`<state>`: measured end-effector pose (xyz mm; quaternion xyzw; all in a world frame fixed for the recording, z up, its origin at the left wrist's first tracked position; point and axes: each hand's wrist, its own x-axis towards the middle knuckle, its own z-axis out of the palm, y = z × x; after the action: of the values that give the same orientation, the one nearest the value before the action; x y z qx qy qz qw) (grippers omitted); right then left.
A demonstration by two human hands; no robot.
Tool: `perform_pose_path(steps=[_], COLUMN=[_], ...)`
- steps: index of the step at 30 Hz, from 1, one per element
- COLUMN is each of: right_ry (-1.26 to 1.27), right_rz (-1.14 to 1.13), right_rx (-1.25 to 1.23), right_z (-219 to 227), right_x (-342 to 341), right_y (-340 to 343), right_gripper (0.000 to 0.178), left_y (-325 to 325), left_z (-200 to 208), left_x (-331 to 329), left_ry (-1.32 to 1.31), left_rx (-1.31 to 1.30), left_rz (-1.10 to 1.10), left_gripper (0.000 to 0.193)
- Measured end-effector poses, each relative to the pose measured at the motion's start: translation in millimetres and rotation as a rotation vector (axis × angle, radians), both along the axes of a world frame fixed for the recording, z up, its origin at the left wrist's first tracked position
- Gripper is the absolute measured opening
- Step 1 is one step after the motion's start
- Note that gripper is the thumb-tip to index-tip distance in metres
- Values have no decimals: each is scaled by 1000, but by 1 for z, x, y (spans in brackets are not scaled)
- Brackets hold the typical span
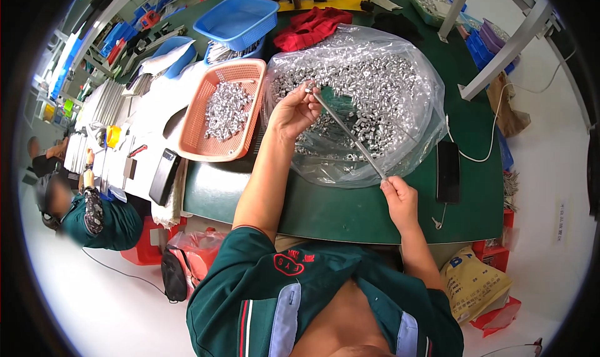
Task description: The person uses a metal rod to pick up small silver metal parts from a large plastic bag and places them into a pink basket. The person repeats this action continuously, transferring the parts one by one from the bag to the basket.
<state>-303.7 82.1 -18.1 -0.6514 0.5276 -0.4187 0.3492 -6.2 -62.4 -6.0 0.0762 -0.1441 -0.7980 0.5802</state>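
Observation:
My right hand (pixel 400 202) is closed around the lower end of a thin metal rod (pixel 350 135). The rod slants up and to the left, across a clear plastic bag (pixel 432 110) spread on the table. At its upper end, my left hand (pixel 295 112) pinches a small silvery metal piece (pixel 309 89) between thumb and fingers. Whether that piece sits on the rod tip or just beside it, I cannot tell. Many similar small metal pieces (pixel 390 79) lie heaped on the bag. Left of it, a pink perforated basket (pixel 190 132) holds more of them.
A black phone (pixel 447 173) and keys (pixel 439 223) lie on the green table (pixel 325 216) at right, by a white cable (pixel 481 160). Behind are blue baskets (pixel 240 16) and a red cloth (pixel 312 29). A metal post (pixel 506 54) stands right. A co-worker (pixel 106 219) sits left.

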Motion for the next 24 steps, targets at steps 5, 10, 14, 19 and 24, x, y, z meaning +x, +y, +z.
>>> perform_pose_path(steps=[5,10,14,19,24], right_ry=[26,80,85,73,-22], right_rz=[0,2,-4,-22,38], right_rx=[-12,-45,-65,-29,-21], right_z=[1,2,3,1,-2], right_x=[0,3,3,4,-3], right_y=[0,1,4,4,0], right_gripper=[17,16,16,16,16], left_y=[2,2,5,11,15], left_z=[8,11,7,18,19], left_x=[6,24,15,5,1], left_ry=[-181,-528,-237,-373,-61], left_rx=[-92,-47,-74,17,0], left_rz=[-65,45,-61,68,-103], left_gripper=[22,23,21,16,15])
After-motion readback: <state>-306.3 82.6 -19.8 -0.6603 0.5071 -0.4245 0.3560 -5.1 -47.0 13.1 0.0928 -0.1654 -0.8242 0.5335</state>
